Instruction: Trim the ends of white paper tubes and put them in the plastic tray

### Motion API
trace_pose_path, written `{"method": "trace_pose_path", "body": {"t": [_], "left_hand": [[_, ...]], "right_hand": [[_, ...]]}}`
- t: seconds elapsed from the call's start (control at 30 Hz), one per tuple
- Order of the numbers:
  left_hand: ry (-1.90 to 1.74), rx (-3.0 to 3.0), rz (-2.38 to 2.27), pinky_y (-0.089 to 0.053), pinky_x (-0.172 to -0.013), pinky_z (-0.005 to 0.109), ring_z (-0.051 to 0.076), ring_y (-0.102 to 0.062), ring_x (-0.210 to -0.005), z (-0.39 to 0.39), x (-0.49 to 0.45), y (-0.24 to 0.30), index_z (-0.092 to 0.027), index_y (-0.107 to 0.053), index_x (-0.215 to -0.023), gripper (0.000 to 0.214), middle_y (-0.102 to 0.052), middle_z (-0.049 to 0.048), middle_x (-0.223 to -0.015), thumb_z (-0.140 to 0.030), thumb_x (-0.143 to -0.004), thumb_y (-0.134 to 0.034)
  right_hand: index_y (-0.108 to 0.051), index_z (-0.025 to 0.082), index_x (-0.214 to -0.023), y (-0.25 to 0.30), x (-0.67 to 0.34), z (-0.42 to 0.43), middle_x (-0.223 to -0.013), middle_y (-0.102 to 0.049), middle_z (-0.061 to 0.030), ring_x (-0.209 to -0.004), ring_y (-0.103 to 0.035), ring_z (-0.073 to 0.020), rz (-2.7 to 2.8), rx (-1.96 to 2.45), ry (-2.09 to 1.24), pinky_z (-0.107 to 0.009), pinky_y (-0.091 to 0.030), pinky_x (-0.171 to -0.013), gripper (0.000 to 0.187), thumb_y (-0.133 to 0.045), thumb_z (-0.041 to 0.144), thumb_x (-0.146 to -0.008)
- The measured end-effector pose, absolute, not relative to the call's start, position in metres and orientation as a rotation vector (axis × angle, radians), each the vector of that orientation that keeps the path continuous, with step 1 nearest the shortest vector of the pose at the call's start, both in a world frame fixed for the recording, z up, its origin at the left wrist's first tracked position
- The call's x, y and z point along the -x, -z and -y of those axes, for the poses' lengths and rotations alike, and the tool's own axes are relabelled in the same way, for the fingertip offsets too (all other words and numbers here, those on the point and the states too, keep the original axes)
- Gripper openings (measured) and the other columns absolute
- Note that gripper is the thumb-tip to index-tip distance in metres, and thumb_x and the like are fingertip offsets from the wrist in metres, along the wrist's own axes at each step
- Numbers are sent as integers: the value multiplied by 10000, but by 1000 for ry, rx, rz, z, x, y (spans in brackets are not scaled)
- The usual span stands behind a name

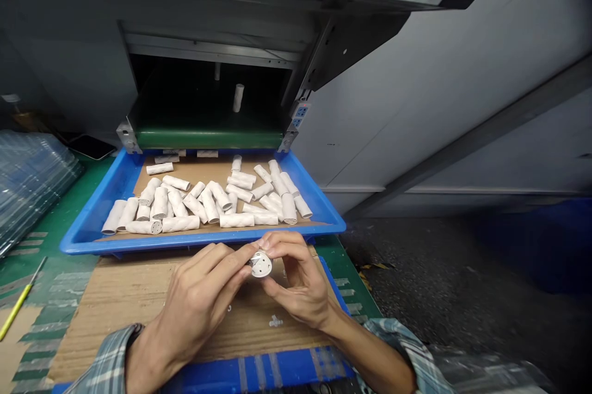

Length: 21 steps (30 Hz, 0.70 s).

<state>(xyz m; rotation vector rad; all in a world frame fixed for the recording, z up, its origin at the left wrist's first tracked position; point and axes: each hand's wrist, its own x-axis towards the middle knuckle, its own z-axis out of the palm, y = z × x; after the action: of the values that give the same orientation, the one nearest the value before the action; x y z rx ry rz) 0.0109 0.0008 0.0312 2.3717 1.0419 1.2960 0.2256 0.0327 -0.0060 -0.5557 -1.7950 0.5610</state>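
Blue tray (198,245); white tubes (160,203); plaid shirt sleeve (107,362).

The head-worn view looks forward and down from just above the person's left hand (198,295) and right hand (300,283), with a white round cap (261,264) at lower middle. It sits close over the blue plastic tray (198,245), facing the green conveyor belt (208,139) at upper middle.
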Motion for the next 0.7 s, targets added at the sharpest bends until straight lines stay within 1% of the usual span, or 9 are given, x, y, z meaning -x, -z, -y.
{"method": "trace_pose_path", "body": {"t": [0.13, 0.23, 0.4, 0.5, 0.7], "left_hand": [[-1272, -2359, -1015, -518, -746, 261, 148, -641, -834, -2, -8, -34, -183, -629, -1415, 336, -701, 45, -954, -131, -1091, -554], [-1254, -2351, -1009, -519, -739, 260, 143, -637, -825, -2, -6, -33, -192, -637, -1417, 344, -697, 40, -946, -127, -1087, -565], [-1231, -2309, -1017, -512, -685, 249, 136, -624, -770, -1, -5, -32, -222, -646, -1439, 364, -649, 21, -866, -145, -1098, -546], [-1206, -2287, -1020, -519, -686, 247, 135, -626, -766, -1, -4, -33, -243, -643, -1449, 374, -644, 20, -868, -153, -1101, -541], [-1226, -2297, -1004, -505, -676, 249, 141, -624, -767, -2, -4, -33, -230, -644, -1452, 376, -643, 29, -868, -150, -1105, -525]], "right_hand": [[-618, 263, -1279, 6, -226, -32, -1130, -653, -79, -1074, -682, -257, 1816, 564, -550, -435, -621, -962, 398, -729, 116, -927], [-618, 257, -1277, 5, -225, -32, -1130, -653, -80, -1067, -688, -254, 1817, 560, -539, -427, -627, -951, 397, -726, 115, -922], [-616, 266, -1266, 1, -224, -32, -1102, -663, -80, -1046, -696, -265, 1827, 561, -522, -447, -640, -929, 391, -723, 114, -922], [-620, 265, -1253, 0, -224, -32, -1084, -669, -79, -1030, -697, -268, 1836, 553, -519, -449, -644, -913, 384, -730, 112, -919], [-612, 262, -1278, 4, -226, -33, -1106, -662, -89, -1053, -691, -276, 1823, 559, -533, -463, -641, -922, 407, -731, 122, -915]]}}
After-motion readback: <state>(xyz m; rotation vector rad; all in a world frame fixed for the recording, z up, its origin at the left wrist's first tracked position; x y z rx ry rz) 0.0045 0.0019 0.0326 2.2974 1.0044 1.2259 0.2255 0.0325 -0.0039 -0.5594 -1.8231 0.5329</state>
